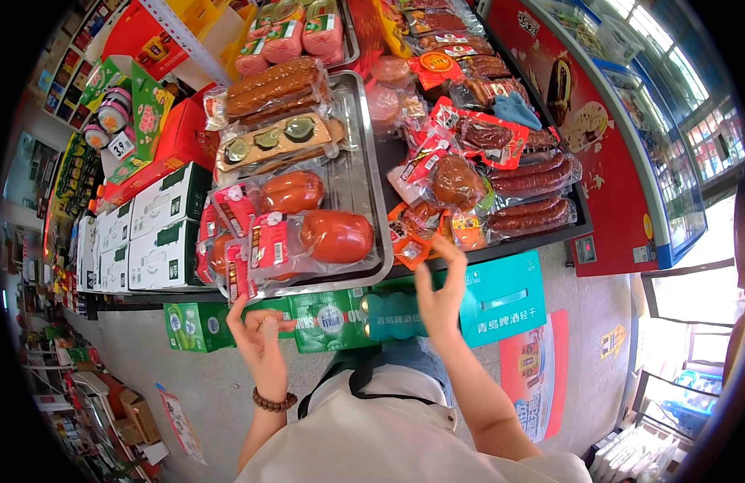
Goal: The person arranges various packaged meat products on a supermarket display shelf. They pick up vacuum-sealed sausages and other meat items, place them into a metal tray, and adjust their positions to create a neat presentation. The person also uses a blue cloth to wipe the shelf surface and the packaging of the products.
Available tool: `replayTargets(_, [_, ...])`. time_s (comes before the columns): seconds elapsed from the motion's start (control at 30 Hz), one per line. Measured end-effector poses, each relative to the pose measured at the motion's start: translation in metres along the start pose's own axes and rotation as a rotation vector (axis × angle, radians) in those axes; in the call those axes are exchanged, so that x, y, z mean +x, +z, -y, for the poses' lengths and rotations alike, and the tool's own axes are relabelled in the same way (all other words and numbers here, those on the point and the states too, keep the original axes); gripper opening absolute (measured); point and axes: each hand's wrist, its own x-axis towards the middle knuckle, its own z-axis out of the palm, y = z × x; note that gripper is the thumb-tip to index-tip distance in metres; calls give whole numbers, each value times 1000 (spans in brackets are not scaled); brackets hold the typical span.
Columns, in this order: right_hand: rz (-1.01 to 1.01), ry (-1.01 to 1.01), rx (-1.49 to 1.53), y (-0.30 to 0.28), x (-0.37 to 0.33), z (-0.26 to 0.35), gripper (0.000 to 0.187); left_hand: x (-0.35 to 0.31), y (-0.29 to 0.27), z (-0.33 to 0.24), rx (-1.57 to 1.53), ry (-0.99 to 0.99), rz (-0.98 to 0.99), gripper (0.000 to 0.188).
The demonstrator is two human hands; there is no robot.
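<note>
At the near edge of a shop's meat display, a person's two bare hands hung in front of the trays. The left hand point(261, 336) was just below a red-labelled packet point(240, 278) at the near rim of a metal tray point(378, 209); its fingers were apart, though whether the index tip touched the packet could not be told. The right hand point(441, 299), thumb and index finger also apart, was beside an orange-red packet point(409, 248) at the front of a black tray point(501, 251), where sausages point(533, 217) lay to the right. Neither hand appeared to hold anything. The red-labelled packet looked liable to slip over the rim if a fingertip caught its corner, its glossy film likely offering little grip. A hard tug on the orange-red packet could drag its crowded neighbours over the edge, toward the teal carton point(505, 302) below.
</note>
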Motion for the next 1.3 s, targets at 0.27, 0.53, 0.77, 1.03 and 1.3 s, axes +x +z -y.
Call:
replayTargets(0.27, [100,-198,-399,-1,97,-78,58,-21,5,6,-9,-121,-71,42])
replayTargets(0.53, [634,-437,-1090,68,143,-108,81,-32,1,8,-6,-141,-100,27])
replayTargets(0.77, [404,-392,-877,54,187,-115,39,-46,-11,19,-38,-170,-200,22])
replayTargets(1.03, [270,-471,-932,61,202,-140,27,-44,-5,15,-79,-256,-220,20])
replayTargets(1.3, [668,-401,-1403,100,175,-75,71,-46,-12,21,-83,-231,-253,19])
